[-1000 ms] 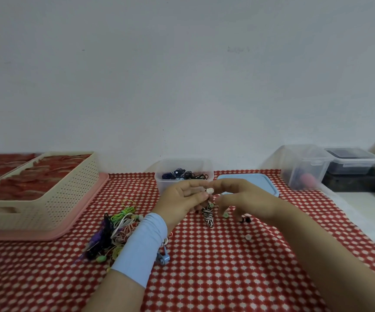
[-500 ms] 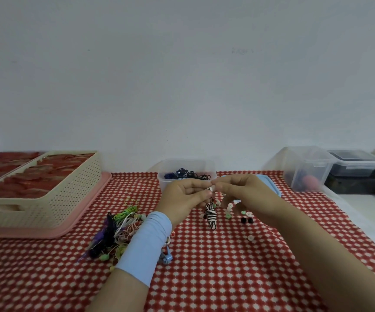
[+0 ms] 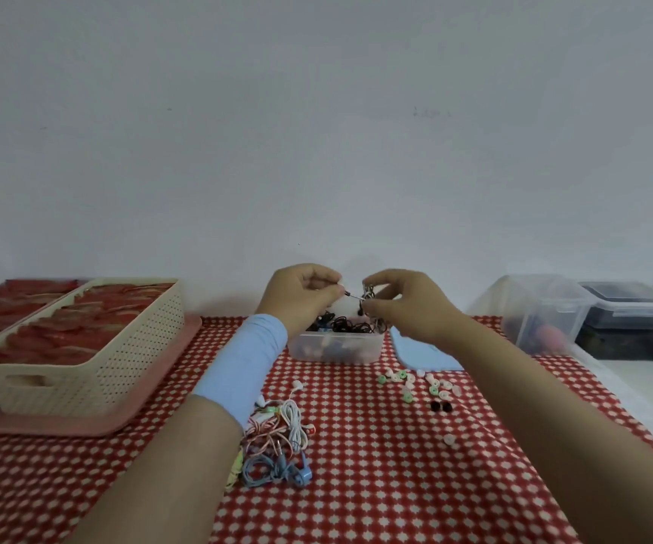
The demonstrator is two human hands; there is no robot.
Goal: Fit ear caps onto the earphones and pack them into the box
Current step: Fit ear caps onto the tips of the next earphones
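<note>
Pinched between thumb and fingertips of the left hand (image 3: 302,296): one end of a black-and-white earphone (image 3: 360,299), held just above the clear box (image 3: 336,346). Pinched likewise in the right hand (image 3: 407,304): the coiled rest of that earphone, hanging over the box's right rim. Too small to tell whether a cap already sits on the bud.

Inside the box: dark wound earphones. Right of the box and touching nothing else: the blue lid (image 3: 423,353). In front of the box, toward the right: loose ear caps (image 3: 415,382), white, green, pink and two black, scattered on the checked cloth (image 3: 356,484). In front of the box, toward the left: a tangle of unfitted earphones (image 3: 277,437), partly under the left forearm.

Likely trouble: coil springing loose on release and spilling over the rim; a weakly seated cap popping off into the box; forearm dragging the tangle; caps rolling off the cloth if nudged.
</note>
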